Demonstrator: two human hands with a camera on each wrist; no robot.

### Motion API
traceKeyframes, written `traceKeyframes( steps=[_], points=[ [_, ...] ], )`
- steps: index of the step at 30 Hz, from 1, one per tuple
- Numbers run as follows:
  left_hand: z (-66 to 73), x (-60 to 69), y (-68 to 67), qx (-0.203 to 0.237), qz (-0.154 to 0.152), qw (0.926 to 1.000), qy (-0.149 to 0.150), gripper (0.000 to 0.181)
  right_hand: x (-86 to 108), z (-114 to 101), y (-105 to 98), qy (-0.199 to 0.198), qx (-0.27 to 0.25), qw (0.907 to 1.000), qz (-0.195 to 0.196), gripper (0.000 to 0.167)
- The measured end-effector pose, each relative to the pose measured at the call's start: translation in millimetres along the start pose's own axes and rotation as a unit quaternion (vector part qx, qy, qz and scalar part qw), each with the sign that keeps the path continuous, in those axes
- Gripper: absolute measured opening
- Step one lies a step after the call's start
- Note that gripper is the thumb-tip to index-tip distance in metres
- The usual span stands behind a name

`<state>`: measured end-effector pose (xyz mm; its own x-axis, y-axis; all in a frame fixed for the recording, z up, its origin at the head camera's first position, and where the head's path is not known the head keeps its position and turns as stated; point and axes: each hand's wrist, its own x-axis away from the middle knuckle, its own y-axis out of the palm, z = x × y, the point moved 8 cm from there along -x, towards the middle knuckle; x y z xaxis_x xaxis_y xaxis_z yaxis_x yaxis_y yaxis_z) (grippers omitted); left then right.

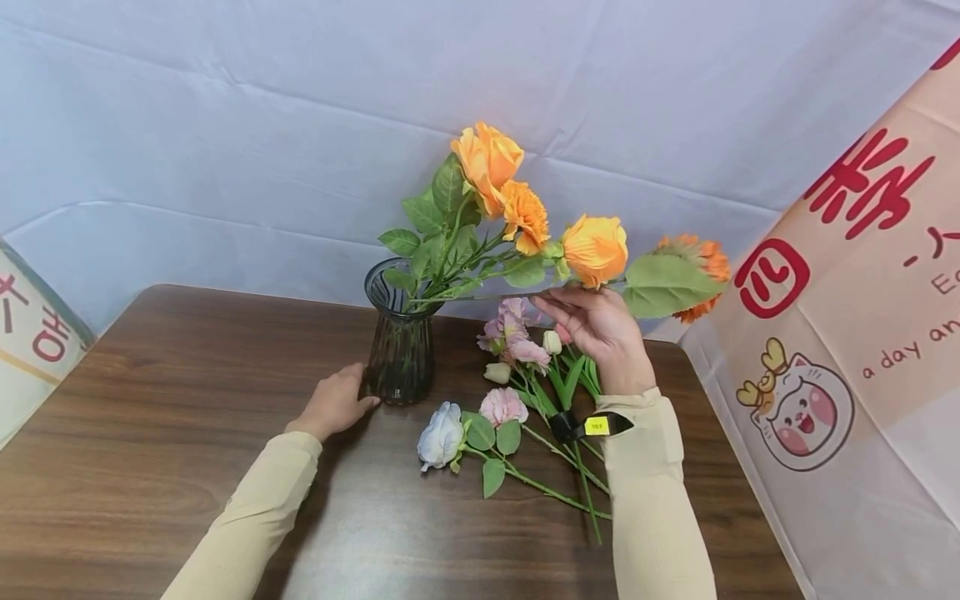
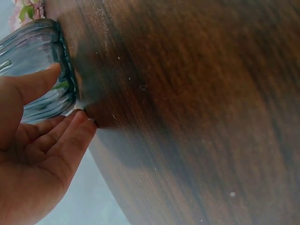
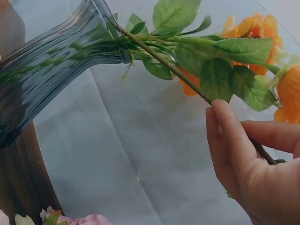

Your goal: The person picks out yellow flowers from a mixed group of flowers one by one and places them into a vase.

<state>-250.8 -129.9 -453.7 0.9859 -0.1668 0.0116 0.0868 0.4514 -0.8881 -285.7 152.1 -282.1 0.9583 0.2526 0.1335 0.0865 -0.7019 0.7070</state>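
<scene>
A ribbed, dark grey glass vase stands upright near the table's back edge. My left hand grips its base, thumb on one side and fingers on the other, as the left wrist view shows. Orange roses and an orange carnation stand in the vase, leaning right. My right hand pinches the long brown stem of an orange flower with a large green leaf. That stem lies nearly level, its thin end at the vase's mouth. Whether the tip is inside the rim I cannot tell.
On the wooden table, right of the vase, lie a blue rose, a pink flower, lilac flowers and white tulips. Pale cloth hangs behind; a printed cloth hangs at right.
</scene>
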Motion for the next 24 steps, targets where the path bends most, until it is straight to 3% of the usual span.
traceKeyframes(
  steps=[10, 18, 24],
  points=[
    [0.1, 0.1, 0.2, 0.003, 0.002, 1.0, 0.0, 0.058, -3.3, -6, 6, -0.02, 0.053, 0.9983, 0.014, 0.036],
    [0.1, 0.1, -0.1, 0.001, 0.003, 1.0, 0.005, 0.057, -4.8, -10, 15, -0.036, 0.098, 0.9943, 0.023, 0.058],
    [0.0, -0.6, 0.7, 0.004, 0.003, 1.0, 0.003, 0.056, -6.9, -11, 17, -0.037, 0.124, 0.9904, 0.049, 0.058]
  ],
)
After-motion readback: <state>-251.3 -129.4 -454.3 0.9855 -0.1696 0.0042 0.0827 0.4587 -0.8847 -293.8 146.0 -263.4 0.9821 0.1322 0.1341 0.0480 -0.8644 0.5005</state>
